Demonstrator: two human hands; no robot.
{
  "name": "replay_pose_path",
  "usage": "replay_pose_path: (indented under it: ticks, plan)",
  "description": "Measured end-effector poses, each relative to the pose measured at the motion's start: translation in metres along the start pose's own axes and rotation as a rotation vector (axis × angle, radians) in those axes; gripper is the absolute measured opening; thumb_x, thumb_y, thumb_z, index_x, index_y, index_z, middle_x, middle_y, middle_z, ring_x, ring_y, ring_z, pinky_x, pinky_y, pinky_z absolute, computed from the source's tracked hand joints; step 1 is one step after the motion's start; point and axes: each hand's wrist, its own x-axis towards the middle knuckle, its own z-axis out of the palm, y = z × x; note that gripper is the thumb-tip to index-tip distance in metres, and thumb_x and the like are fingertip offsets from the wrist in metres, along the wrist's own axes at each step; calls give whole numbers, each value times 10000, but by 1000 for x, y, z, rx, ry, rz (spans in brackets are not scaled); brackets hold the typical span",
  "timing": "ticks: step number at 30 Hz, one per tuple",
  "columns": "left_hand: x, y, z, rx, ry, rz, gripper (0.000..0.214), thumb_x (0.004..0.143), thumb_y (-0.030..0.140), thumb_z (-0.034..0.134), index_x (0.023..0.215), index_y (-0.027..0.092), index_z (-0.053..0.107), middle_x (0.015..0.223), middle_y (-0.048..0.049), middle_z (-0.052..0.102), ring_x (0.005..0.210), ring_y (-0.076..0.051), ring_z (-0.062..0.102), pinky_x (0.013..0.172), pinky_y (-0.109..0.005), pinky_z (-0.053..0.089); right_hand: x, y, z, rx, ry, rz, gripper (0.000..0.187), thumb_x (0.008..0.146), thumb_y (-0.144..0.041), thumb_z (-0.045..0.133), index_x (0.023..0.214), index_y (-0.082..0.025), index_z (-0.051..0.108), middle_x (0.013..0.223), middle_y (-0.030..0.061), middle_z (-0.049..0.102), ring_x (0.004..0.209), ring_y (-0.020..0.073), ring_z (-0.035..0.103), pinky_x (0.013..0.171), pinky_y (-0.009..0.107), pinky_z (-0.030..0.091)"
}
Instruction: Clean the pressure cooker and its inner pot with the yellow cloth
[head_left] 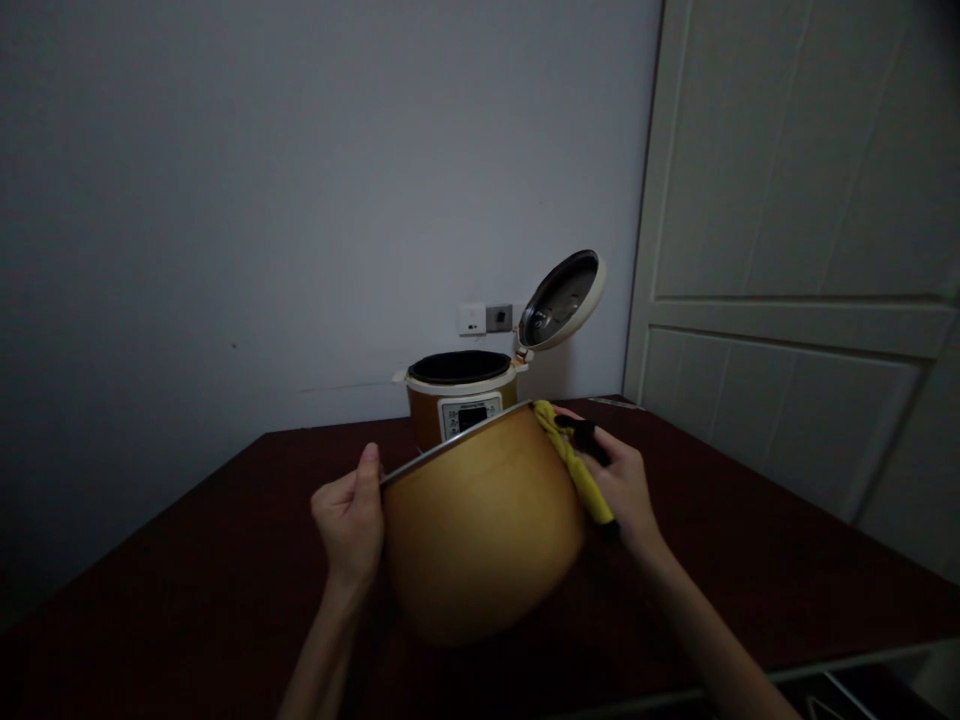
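A gold-coloured inner pot (484,520) hangs tilted in front of me, its outer side facing me and its left rim lower than the right. My left hand (352,515) is closed on the rim at the left, thumb pointing up. In my right hand (619,480) is a yellow cloth (574,465) with dark patches, pressed against the pot's right side near the rim. Behind the pot stands a rice cooker (427,410) with its lid (562,300) raised to the right. The pot hides the lower front of the cooker, and its own inside is out of sight.
The dark red table (225,540) runs back to a pale wall (300,200). Wall sockets (486,319) sit just behind the cooker. A white panelled door (787,250) stands along the right side. Dark items beyond the table's front right edge are unclear.
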Motion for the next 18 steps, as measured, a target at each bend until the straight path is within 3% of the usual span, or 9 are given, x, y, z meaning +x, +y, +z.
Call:
replay_pose_path:
  ticks: [3,8,11,18]
  plan:
    - [1,-2,-4,-25,6,-50,518,721,490,577,402,195,295,444,53,256,407,-56,237,372,-210,191,5,16,-3,109,-13,157,336,659,-287,684,980,-194,721,1043,60,710,1009,259,639,918,390,482]
    - [5,5,-7,-79,86,-136,482,647,476,591,396,211,276,414,69,237,382,-53,210,357,-211,184,16,23,-1,247,-9,298,453,541,-336,800,952,-166,711,1011,86,714,959,269,651,868,379,505]
    - [7,9,-5,-133,119,-206,442,585,454,584,388,226,261,397,78,208,370,-53,189,352,-219,175,21,29,3,344,2,372,439,546,-346,796,947,-195,697,1008,67,713,905,258,666,820,371,528]
    - [8,-1,0,-176,133,-335,346,583,493,531,442,221,370,429,47,319,445,-103,337,422,-243,268,31,43,5,369,-3,348,273,666,-409,683,891,-254,674,922,27,711,989,241,638,830,346,537]
